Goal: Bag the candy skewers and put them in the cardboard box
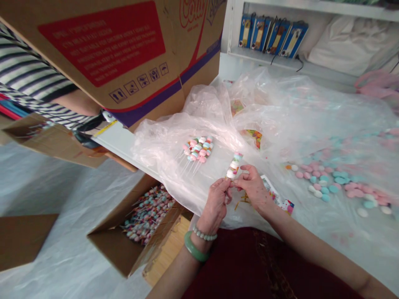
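A wrapped candy skewer [233,166] stands nearly upright above the plastic sheet, its white, pink and blue pieces stacked inside a printed clear wrapper. My left hand [216,201] pinches it at the lower end. At that same spot, the thumb and forefinger of my right hand [253,187] are closed together on the gathered wrapper neck; whether they hold a tie is too small to tell. Gold twist ties [245,198] lie just below my hands. Printed wrappers [277,197] rest under my right wrist. To the left lies a bunch of finished candy skewers [199,148], sticks toward me.
Loose pink, blue and white candies [324,180] spread over the clear plastic sheet [280,124] on the right. A large carton [140,54] stands at the back left. Below the table edge, an open box [116,249] holds many candy skewers. A person in a striped sleeve [29,70] is behind the carton.
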Tool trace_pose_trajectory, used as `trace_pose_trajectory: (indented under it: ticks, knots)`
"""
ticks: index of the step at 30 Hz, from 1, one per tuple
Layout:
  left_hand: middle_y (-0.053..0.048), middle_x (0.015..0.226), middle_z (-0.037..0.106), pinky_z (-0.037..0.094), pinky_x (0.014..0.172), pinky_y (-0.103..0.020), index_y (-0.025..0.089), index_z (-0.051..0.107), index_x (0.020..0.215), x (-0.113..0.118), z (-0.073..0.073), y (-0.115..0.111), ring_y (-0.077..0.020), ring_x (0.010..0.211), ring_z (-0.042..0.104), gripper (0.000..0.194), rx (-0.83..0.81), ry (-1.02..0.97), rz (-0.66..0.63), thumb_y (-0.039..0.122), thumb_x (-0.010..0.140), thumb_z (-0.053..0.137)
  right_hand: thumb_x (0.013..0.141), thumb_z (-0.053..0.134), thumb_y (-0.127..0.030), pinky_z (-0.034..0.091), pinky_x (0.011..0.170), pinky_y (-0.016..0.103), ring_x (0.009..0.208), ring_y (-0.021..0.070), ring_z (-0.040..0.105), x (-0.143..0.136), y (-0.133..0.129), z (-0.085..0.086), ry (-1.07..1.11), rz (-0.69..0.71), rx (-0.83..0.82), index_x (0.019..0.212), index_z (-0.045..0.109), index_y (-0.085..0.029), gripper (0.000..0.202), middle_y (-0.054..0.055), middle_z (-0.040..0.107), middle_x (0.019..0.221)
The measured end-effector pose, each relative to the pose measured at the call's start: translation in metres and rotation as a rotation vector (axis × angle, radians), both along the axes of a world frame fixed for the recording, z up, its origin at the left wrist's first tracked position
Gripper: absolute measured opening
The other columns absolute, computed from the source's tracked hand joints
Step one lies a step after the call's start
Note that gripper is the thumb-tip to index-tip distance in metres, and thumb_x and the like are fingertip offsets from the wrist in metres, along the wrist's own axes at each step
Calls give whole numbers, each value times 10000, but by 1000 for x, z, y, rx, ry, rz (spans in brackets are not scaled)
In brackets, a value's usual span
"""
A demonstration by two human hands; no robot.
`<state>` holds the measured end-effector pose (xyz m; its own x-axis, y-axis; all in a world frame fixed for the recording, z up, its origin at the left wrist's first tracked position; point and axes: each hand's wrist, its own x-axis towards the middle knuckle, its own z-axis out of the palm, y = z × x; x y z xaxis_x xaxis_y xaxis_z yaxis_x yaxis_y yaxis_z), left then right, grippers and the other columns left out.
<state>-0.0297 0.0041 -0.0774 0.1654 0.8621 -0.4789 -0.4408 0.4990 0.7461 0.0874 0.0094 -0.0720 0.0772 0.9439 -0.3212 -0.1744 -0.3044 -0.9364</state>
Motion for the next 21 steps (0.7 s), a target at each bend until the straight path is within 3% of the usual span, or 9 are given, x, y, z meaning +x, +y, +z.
trace_pose_trajectory:
  ticks: [4, 8, 10, 13, 15, 18, 21]
  knots:
    - [57, 444, 446, 168, 379, -200, 155, 502, 616, 2, 6, 1, -31, 361, 295, 364, 90, -3, -31, 458, 693, 690, 657, 669, -242, 363, 542, 223, 539, 86, 452, 11, 0, 7, 164, 184, -37, 894, 621, -181, 249, -52, 546, 624]
    - [52, 451, 441, 168, 384, -197, 147, 526, 614, 2, 10, 2, -33, 377, 299, 375, 122, -2, -64, 471, 685, 702, 633, 691, -227, 368, 548, 226, 571, 93, 461, 19, 5, 7, 111, 222, 25, 759, 649, -179, 141, -33, 571, 657]
    - [46, 455, 447, 157, 379, -199, 139, 553, 623, 0, 11, 2, -31, 374, 296, 374, 109, -41, -122, 474, 680, 710, 613, 697, -212, 380, 551, 229, 563, 97, 468, 23, 7, 8, 100, 267, 29, 796, 659, -180, 190, -39, 569, 637]
    - [48, 442, 438, 127, 372, -201, 130, 590, 640, -8, 12, 1, -20, 346, 260, 360, 47, -150, -321, 457, 654, 740, 596, 696, -189, 416, 580, 248, 575, 114, 506, 27, 6, 17, 63, 405, 42, 994, 667, -213, 400, -47, 587, 648]
    - [49, 444, 447, 112, 370, -202, 129, 620, 667, -17, 14, 3, -16, 333, 248, 344, -3, -206, -470, 424, 600, 783, 615, 692, -189, 442, 627, 275, 644, 145, 555, 28, 1, 27, -64, 508, 116, 957, 685, -239, 345, -25, 627, 712]
    - [48, 412, 427, 94, 366, -211, 139, 631, 626, -37, 28, 11, -26, 325, 234, 313, 12, -158, -640, 408, 584, 784, 718, 628, -222, 444, 658, 312, 670, 175, 570, 27, -15, 45, -366, 564, 352, 767, 674, -243, 70, 15, 649, 741]
    - [17, 425, 467, 170, 392, -218, 153, 630, 551, -56, 52, 23, -60, 366, 312, 233, 153, 37, -886, 338, 637, 741, 816, 540, -232, 427, 679, 348, 648, 188, 538, 25, -31, 63, -749, 762, 685, 761, 642, -240, 116, 41, 625, 699]
